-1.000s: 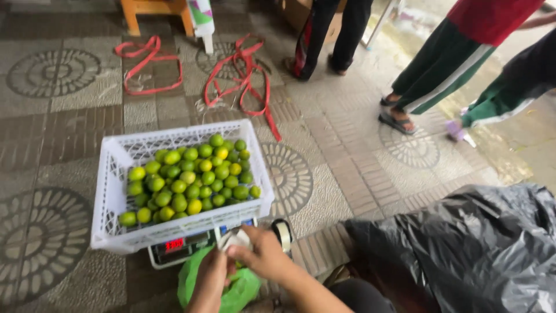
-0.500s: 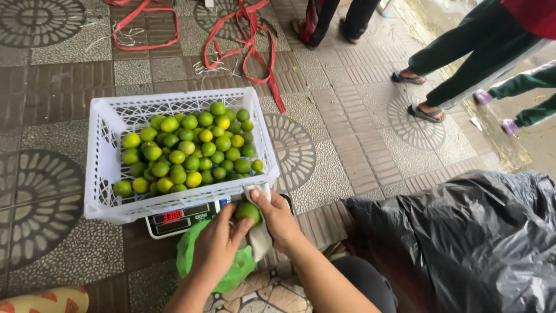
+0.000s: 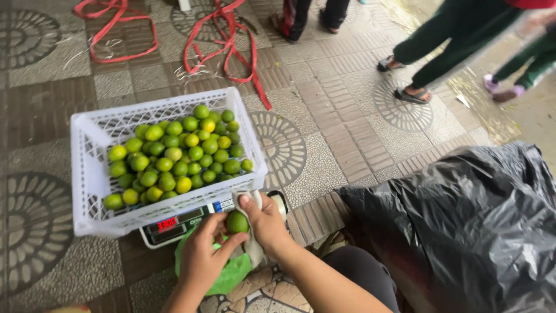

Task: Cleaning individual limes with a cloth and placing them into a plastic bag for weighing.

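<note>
Green lime sits pinched between both hands, left hand and right hand.

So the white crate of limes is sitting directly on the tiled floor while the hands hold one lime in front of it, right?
Not quite. The head view shows the white crate resting on a digital scale, not directly on the floor. The rest holds: the left hand and right hand hold one lime in front of it.
</note>
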